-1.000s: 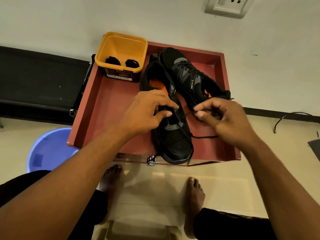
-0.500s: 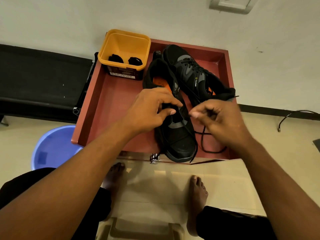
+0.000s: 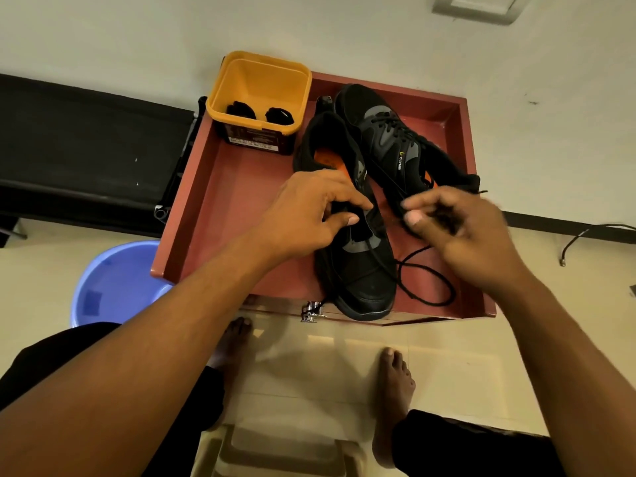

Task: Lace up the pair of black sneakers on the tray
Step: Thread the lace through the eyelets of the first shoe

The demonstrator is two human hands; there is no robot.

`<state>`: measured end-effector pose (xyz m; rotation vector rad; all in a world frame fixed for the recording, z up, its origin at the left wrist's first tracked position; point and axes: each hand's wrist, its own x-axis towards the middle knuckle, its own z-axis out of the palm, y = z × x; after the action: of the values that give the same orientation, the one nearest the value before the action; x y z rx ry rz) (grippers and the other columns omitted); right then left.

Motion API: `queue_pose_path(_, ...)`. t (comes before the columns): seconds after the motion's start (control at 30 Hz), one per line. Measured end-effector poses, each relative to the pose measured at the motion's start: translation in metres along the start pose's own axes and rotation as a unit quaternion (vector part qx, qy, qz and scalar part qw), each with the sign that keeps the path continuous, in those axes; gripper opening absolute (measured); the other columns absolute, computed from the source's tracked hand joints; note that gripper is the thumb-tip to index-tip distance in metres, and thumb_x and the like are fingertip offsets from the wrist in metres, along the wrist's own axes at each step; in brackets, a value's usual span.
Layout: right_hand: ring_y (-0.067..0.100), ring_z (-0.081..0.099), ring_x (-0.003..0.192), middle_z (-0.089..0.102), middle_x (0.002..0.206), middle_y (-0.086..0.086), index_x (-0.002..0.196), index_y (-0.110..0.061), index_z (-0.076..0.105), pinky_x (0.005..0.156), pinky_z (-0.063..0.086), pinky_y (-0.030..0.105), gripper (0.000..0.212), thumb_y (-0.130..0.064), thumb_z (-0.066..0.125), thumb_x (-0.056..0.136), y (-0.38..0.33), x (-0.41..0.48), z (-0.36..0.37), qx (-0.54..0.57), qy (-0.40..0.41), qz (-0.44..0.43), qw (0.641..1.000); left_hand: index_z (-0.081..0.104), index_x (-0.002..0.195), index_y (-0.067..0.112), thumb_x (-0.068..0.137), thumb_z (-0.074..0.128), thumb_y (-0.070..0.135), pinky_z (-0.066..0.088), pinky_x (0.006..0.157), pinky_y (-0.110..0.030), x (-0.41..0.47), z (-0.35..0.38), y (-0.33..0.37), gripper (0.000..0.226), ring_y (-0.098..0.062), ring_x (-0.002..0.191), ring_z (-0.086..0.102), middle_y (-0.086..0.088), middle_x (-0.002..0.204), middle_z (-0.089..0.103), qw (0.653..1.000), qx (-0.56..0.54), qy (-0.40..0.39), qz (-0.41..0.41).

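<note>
Black cord lace (image 3: 414, 255) half-threaded through black low-top sneaker (image 3: 364, 287) on red-brown wooden tray (image 3: 234, 208).
Gripping the tongue with left hand (image 3: 306, 215), pinching lace with right hand (image 3: 471, 235) beside it; risking a snag, slack looping under the right wrist.

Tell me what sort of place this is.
Likely a room in a home, though that is not certain: a tiled floor, a wall socket, a blue plastic basin standing on the floor, and the person's bare feet.
</note>
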<state>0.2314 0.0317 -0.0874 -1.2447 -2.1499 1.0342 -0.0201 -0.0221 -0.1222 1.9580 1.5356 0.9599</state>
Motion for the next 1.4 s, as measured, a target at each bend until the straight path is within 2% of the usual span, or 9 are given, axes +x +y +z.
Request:
queue_pose_path(0.07, 0.007, 0.071, 0.090, 0.075, 0.096, -0.007, 0.112, -0.020, 0.076, 0.079, 0.056, 0.019, 0.019, -0.016, 0.078, 0.093, -0.006, -0.004, 0.018, 0.001, -0.039, -0.021, 0.999, 0.079, 0.111, 0.027, 0.087, 0.078, 0.019, 0.051, 0.068, -0.027, 0.000, 0.000, 0.001, 0.025, -0.005, 0.075, 0.060, 0.013, 0.100, 0.069, 1.000, 0.003, -0.002, 0.004)
queue_pose_path(0.23, 0.011, 0.072, 0.087, 0.075, 0.090, -0.009, 0.097, -0.021, 0.077, 0.085, 0.061, 0.041, 0.006, -0.016, 0.073, 0.097, 0.004, 0.003, -0.003, -0.024, 0.051, -0.008, 0.998, 0.079, 0.111, 0.027, 0.088, 0.079, 0.017, 0.053, 0.069, -0.029, 0.000, 0.000, 0.001, 0.026, -0.009, 0.075, 0.061, 0.014, 0.101, 0.069, 1.000, 0.000, -0.003, 0.002)
queue_pose_path(0.37, 0.006, 0.071, 0.093, 0.075, 0.097, -0.009, 0.111, -0.021, 0.076, 0.083, 0.059, 0.023, 0.018, -0.017, 0.077, 0.093, -0.006, -0.003, 0.014, 0.003, -0.025, -0.011, 1.000, 0.079, 0.111, 0.028, 0.088, 0.078, 0.019, 0.054, 0.069, -0.032, -0.001, 0.000, -0.001, 0.025, -0.010, 0.079, 0.063, 0.014, 0.101, 0.069, 1.000, 0.000, -0.003, 0.005)
queue_pose_path(0.53, 0.006, 0.071, 0.089, 0.075, 0.090, -0.013, 0.099, -0.021, 0.078, 0.084, 0.059, 0.027, 0.009, -0.014, 0.074, 0.095, 0.001, 0.002, 0.000, -0.032, 0.028, -0.009, 0.999, 0.079, 0.111, 0.028, 0.088, 0.079, 0.016, 0.054, 0.070, -0.030, -0.001, 0.000, 0.000, 0.026, -0.005, 0.079, 0.060, 0.012, 0.101, 0.069, 1.000, -0.002, -0.003, 0.002)
queue_pose_path(0.67, 0.009, 0.071, 0.090, 0.074, 0.095, -0.006, 0.116, -0.021, 0.075, 0.084, 0.058, 0.024, 0.024, -0.020, 0.078, 0.093, -0.003, -0.001, 0.012, 0.009, -0.022, -0.002, 1.000, 0.079, 0.111, 0.026, 0.088, 0.079, 0.016, 0.054, 0.069, -0.033, -0.001, 0.000, 0.000, 0.025, -0.009, 0.079, 0.062, 0.010, 0.100, 0.070, 1.000, -0.002, 0.000, 0.004)
queue_pose_path(0.8, 0.008, 0.071, 0.091, 0.075, 0.092, -0.011, 0.099, -0.022, 0.079, 0.084, 0.060, 0.033, 0.009, -0.015, 0.077, 0.094, 0.002, 0.001, 0.010, -0.047, 0.001, -0.027, 0.999, 0.079, 0.111, 0.026, 0.088, 0.080, 0.014, 0.048, 0.069, -0.022, -0.001, -0.001, 0.002, 0.026, 0.001, 0.078, 0.059, 0.011, 0.101, 0.070, 1.000, -0.003, -0.002, 0.005)
queue_pose_path(0.97, 0.008, 0.071, 0.089, 0.074, 0.097, -0.007, 0.119, -0.023, 0.073, 0.081, 0.057, 0.020, 0.027, -0.019, 0.079, 0.092, -0.004, -0.002, 0.014, 0.013, -0.030, 0.004, 0.999, 0.079, 0.111, 0.026, 0.088, 0.080, 0.015, 0.049, 0.069, -0.022, -0.001, 0.000, 0.000, 0.026, 0.000, 0.078, 0.059, 0.013, 0.100, 0.069, 1.000, 0.001, 0.002, 0.007)
queue_pose_path(1.1, 0.005, 0.070, 0.084, 0.074, 0.088, -0.014, 0.097, -0.021, 0.079, 0.076, 0.057, 0.023, 0.007, -0.016, 0.077, 0.094, -0.001, -0.001, 0.016, -0.052, 0.002, -0.031, 0.998, 0.079, 0.111, 0.027, 0.088, 0.080, 0.016, 0.050, 0.069, -0.024, -0.001, 0.000, 0.001, 0.026, -0.001, 0.079, 0.060, 0.013, 0.101, 0.069, 1.000, 0.000, -0.003, 0.007)
queue_pose_path(1.4, -0.005, 0.066, 0.088, 0.070, 0.092, -0.022, 0.100, -0.028, 0.076, 0.075, 0.047, 0.004, 0.017, -0.012, 0.073, 0.094, 0.007, -0.007, -0.004, -0.128, 0.026, 0.029, 0.991, 0.079, 0.111, 0.028, 0.088, 0.080, 0.016, 0.051, 0.069, -0.026, 0.000, 0.000, -0.001, 0.027, -0.003, 0.075, 0.059, 0.014, 0.101, 0.068, 1.000, -0.009, -0.006, -0.006)
